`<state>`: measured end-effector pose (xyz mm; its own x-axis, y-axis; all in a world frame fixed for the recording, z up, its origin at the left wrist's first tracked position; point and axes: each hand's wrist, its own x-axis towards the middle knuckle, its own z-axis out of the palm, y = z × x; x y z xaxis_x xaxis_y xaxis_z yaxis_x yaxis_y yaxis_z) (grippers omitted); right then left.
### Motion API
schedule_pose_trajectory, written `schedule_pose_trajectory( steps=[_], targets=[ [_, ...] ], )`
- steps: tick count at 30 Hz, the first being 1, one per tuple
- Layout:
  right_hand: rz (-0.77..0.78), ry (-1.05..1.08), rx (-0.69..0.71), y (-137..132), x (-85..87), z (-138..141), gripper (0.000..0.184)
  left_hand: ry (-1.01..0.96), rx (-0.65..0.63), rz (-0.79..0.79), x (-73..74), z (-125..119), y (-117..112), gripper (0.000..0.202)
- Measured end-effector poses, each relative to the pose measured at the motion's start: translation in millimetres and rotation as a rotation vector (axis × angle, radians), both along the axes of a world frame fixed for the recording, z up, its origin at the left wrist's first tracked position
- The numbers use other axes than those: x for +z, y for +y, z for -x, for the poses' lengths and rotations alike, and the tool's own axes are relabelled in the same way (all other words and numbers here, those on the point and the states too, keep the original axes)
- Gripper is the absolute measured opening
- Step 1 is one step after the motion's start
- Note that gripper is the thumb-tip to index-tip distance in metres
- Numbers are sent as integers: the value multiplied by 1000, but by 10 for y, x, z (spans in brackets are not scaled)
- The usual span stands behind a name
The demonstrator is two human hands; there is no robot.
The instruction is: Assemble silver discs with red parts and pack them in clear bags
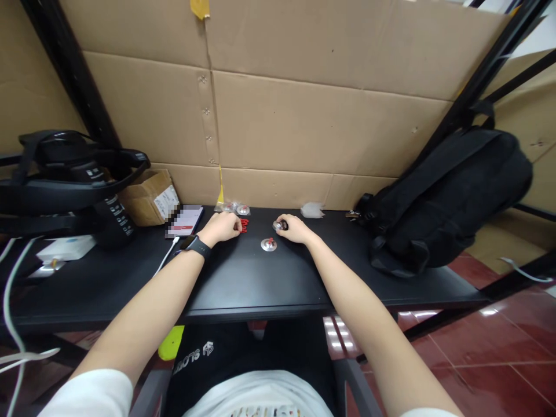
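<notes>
My left hand [226,226] is curled low over the black desk, its fingertips against a small cluster of red plastic hooks [244,225]. Whether one of them is between the fingers is hidden. In my right hand [294,229] is a clear suction cup [277,225], pinched between thumb and fingers. Between the hands and a little nearer to me lies another clear suction cup [269,245] with a red piece at its centre. Several more clear cups in a plastic bag [234,208] rest behind my left hand, by the cardboard wall.
At left are a phone [186,221], a white cable [166,258], a cardboard box [152,198] and a black bottle [110,217]. A crumpled clear bag [312,209] and keys [353,214] lie at the back. A black backpack [460,185] takes up the right end.
</notes>
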<state>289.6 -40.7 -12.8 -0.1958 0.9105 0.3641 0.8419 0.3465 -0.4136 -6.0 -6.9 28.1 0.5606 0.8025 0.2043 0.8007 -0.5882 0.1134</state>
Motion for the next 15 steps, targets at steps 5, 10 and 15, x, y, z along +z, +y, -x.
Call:
schedule_pose_trajectory(
  steps=[5,10,15],
  targets=[
    [18,-38,-72,5,-3,59,22,-51,-66,63,-50,-29,16,26],
    [52,23,-79,-4,18,52,30,-15,-52,65,-53,-71,-20,35],
    [87,75,-69,-14,24,39,41,30,-55,86,-21,-84,-37,28]
  ],
)
